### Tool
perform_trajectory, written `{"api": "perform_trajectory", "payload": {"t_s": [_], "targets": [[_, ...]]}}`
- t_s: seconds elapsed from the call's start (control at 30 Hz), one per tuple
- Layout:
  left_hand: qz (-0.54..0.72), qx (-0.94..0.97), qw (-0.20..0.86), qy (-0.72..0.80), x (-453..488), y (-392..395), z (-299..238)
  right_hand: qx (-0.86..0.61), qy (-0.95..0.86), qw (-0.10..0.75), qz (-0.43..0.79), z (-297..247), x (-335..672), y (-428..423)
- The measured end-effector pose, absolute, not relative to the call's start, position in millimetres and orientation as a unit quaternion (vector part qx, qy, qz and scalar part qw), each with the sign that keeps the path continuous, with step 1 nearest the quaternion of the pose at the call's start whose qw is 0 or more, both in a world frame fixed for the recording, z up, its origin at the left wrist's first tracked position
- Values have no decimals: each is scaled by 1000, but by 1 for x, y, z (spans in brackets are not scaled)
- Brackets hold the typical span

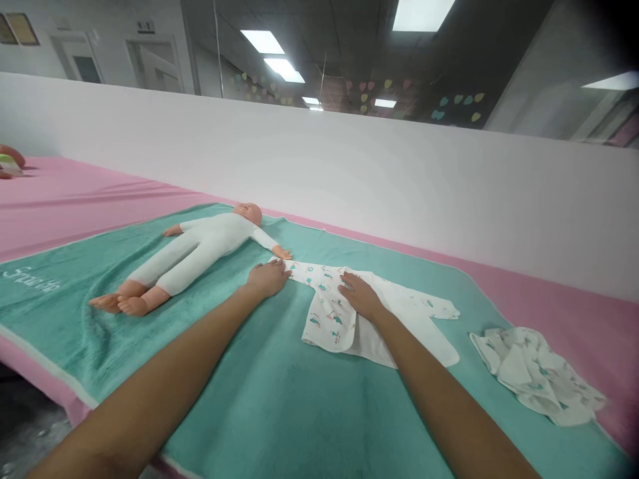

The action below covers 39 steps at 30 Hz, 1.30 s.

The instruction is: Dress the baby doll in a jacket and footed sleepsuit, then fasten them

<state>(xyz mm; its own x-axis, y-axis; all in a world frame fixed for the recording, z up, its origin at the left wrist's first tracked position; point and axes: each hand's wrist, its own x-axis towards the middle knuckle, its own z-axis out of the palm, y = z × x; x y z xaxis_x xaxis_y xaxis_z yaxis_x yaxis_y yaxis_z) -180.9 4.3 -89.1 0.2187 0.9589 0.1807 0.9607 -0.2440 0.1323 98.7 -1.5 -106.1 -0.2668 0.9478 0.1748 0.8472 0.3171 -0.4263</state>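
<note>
A white baby shirt [329, 313] with small printed figures lies spread on the teal towel [279, 399], its front flap partly open. At the cuff of its left-hand sleeve, my left hand [267, 278] is closed, fingers bent over the fabric. My right hand [362, 298] rests palm down on the shirt's upper front with its fingers stretched out and apart. Beside my left hand lies a baby doll [210, 241] in a pale bodysuit, face up. One doll hand almost touches the sleeve end.
A crumpled printed white garment [542, 372] lies at the towel's right edge. Pink sheeting [74, 193] covers the surface under the towel. Behind it runs a low white wall [319, 166] with a mirror or glass above. Part of another doll [10, 159] shows at far left.
</note>
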Motion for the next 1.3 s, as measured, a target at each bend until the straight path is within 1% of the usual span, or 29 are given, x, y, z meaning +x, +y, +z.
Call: {"api": "perform_trajectory", "payload": {"t_s": [0.3, 0.5, 0.6, 0.67, 0.77, 0.83, 0.9, 0.97, 1.2, 1.3], "targets": [[-118, -729, 24, -673, -188, 8, -91, -567, -784, 213, 136, -107, 99, -1], [-147, -710, 27, -688, -192, 11, -91, -571, -750, 291, 165, -102, 100, -3], [-175, -697, 25, -695, -193, 12, -90, -624, -689, 336, 153, -98, 105, -2], [-187, -697, 18, -692, -196, 13, -89, -663, -651, 344, 135, -97, 108, -1], [-218, -700, -9, -680, -201, 17, -90, -695, -633, 322, 112, -96, 109, -1], [-245, -696, -25, -675, -204, 20, -91, -713, -633, 289, 92, -97, 108, -2], [-263, -691, -33, -673, -207, 23, -92, -724, -636, 258, 75, -97, 106, -3], [-269, -689, -33, -672, -208, 25, -93, -725, -639, 246, 73, -96, 105, -4], [-251, -676, 16, -692, -196, 15, -89, -728, -647, 218, 65, -94, 102, -6], [-242, -689, 58, -680, -187, 9, -86, -735, -644, 205, 45, -94, 99, -8]]}}
